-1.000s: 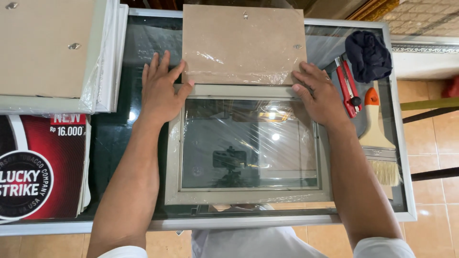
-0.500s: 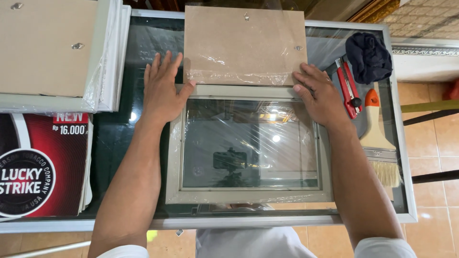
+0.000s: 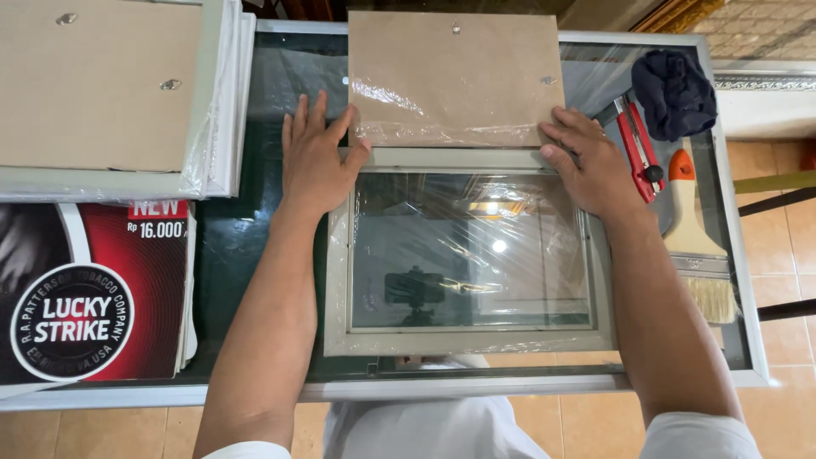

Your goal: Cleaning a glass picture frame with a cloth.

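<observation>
A pale grey picture frame (image 3: 467, 340) with a glass pane lies flat on the glass-topped table (image 3: 255, 255), wrapped in clear plastic film. A brown backing board (image 3: 455, 76) lies beyond it, its near edge overlapping the frame's far rail, with loose film on it. My left hand (image 3: 316, 157) lies flat with fingers spread at the board's left near corner, thumb against the film. My right hand (image 3: 591, 161) rests flat at the board's right near corner, fingertips on the board's edge. Neither hand grips anything.
A stack of wrapped frames with brown backs (image 3: 102, 93) sits at far left, above a red and black poster (image 3: 93, 297). At right lie a red utility knife (image 3: 637, 149), a dark cloth (image 3: 676, 89) and a paintbrush with an orange-tipped handle (image 3: 697, 238). Tiled floor surrounds the table.
Both hands stay at the board's near corners; the view has shifted slightly, and the board and frame look unmoved.
</observation>
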